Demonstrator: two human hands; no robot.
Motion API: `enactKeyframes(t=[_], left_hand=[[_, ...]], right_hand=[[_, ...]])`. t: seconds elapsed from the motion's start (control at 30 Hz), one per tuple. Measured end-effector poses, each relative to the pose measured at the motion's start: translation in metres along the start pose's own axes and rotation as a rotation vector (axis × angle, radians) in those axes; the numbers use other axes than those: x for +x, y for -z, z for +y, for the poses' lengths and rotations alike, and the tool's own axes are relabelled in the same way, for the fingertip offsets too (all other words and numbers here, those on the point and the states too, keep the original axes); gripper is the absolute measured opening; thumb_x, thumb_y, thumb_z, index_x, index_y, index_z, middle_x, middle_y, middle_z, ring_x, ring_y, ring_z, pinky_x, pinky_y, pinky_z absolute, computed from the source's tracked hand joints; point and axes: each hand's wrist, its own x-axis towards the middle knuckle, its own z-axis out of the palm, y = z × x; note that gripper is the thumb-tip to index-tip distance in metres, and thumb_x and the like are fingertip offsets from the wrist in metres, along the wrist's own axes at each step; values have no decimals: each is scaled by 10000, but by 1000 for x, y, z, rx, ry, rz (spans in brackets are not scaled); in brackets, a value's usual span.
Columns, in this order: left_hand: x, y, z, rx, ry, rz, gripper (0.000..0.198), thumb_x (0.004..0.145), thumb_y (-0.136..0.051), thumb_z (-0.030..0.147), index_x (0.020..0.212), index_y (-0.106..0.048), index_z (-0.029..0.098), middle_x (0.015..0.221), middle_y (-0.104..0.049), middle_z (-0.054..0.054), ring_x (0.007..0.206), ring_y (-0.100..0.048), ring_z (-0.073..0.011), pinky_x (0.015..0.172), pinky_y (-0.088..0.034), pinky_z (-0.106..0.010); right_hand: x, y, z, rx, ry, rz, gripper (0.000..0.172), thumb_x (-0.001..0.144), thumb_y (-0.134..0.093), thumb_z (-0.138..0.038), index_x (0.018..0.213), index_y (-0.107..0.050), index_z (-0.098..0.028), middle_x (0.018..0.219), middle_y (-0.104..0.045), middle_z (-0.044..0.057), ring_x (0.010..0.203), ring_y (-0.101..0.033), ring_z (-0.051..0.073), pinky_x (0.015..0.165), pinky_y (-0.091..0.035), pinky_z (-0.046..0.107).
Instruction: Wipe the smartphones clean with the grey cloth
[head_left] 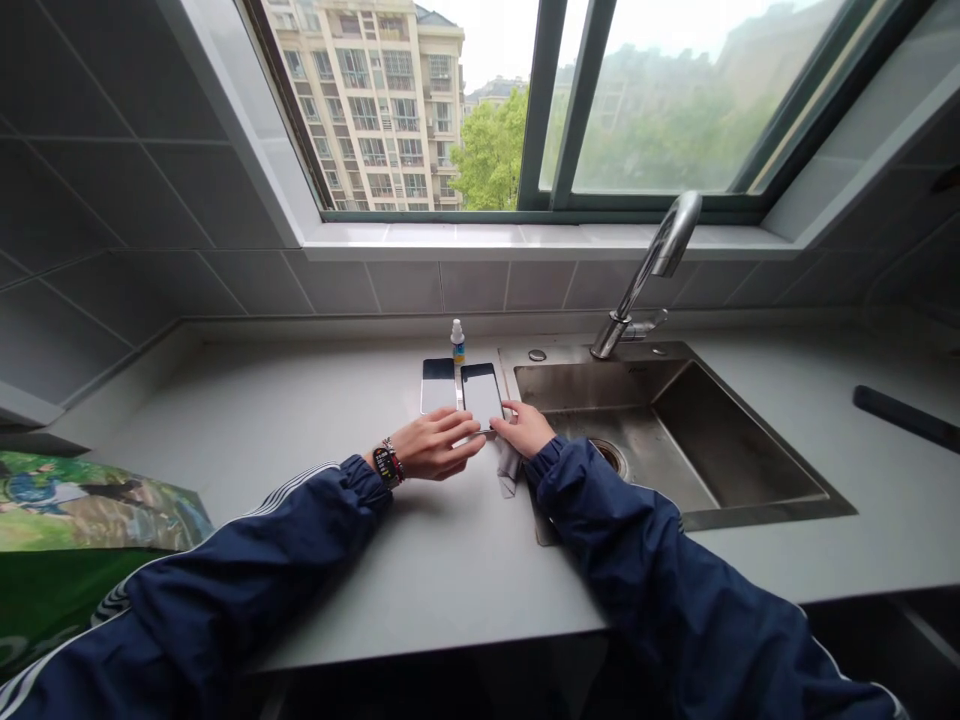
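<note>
A smartphone (481, 390) with a pale, shiny face and a dark top band lies before me at the sink's left edge. My right hand (527, 428) grips its lower right side, thumb on the face and index finger along the edge. Over the phone's lower left corner, my left hand (439, 443) reaches with stretched fingers, the tips at or just above it. A grey cloth (508, 472) hangs or lies below my right hand; whether that hand also holds it is hidden. Left of the phone lies a second flat, phone-like slab (438, 384), partly covered by my left fingers.
A small white-capped bottle (457, 343) stands behind the two slabs. To the right is a steel sink (750, 517) with a chrome faucet (637, 285). A black handle-like bar (907, 417) juts in at far right. A green printed bag (97, 510) sits at left.
</note>
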Motion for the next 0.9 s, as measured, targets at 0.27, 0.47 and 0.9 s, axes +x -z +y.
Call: enactKeyframes(t=[0.27, 0.47, 0.9], left_hand=[[-4, -26, 1, 24, 261, 141, 309, 858, -528, 165, 1160, -585, 199, 1138, -643, -121, 1142, -571, -268, 927, -501, -435], [-5, -27, -2, 48, 557, 167, 261, 883, -541, 196, 1132, -616, 216, 1163, -640, -101, 1167, -546, -277, 954, -468, -435], [17, -37, -27, -179, 1507, -33, 1076, 736, -655, 671, 1547, -184, 144, 1378, -458, -264, 1225, -529, -422, 987, -426, -500]], right_hand=[[-8, 9, -14, -324, 144, -70, 693, 668, -851, -342, 1304, -603, -224, 1041, -740, 49, 947, -691, 237, 864, -510, 304], [-2, 6, -10, -403, 190, -46, 524, 733, -795, -278, 1234, -655, -215, 921, -732, 41, 891, -675, 235, 859, -492, 323], [1, 27, -8, -30, 186, 268, 359, 873, -570, -403, 1124, -709, -188, 1053, -730, 86, 991, -667, 236, 919, -500, 351]])
